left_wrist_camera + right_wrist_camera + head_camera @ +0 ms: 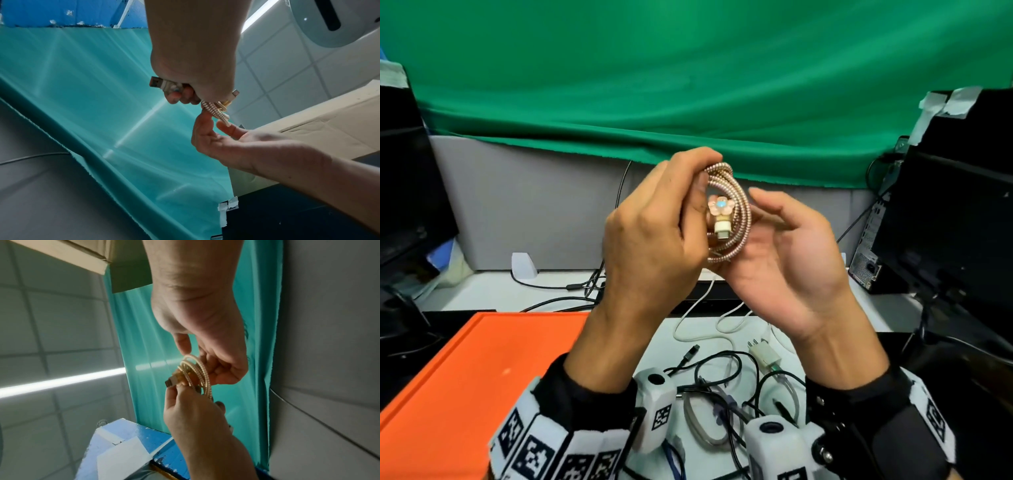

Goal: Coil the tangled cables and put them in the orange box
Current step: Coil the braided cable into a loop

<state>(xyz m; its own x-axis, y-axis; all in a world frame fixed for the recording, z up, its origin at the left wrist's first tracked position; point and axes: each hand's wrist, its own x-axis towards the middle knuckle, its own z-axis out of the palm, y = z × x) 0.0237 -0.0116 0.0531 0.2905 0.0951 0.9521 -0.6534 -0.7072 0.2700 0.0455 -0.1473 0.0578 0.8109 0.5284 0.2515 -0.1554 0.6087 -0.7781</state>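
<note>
A rose-gold spiral-wrapped cable [736, 209] is wound into a small coil and held up above the table. It carries a pink flower charm [720, 205] and a white connector [721, 229]. My left hand [703, 174] pinches the coil's top and left side; in the left wrist view it grips the cable [213, 110] and a USB plug [158, 83]. My right hand [756, 233] lies beside the coil with loosely bent fingers touching its right and lower side, thumb apart. The orange box [482, 359] sits empty at the lower left. More tangled cables [722, 387] lie on the table below my wrists.
A white charger plug [765, 356] and white cable [698, 318] lie among black leads. Dark monitors stand at the left [410, 192] and right [948, 212]. A green cloth [688, 85] hangs behind.
</note>
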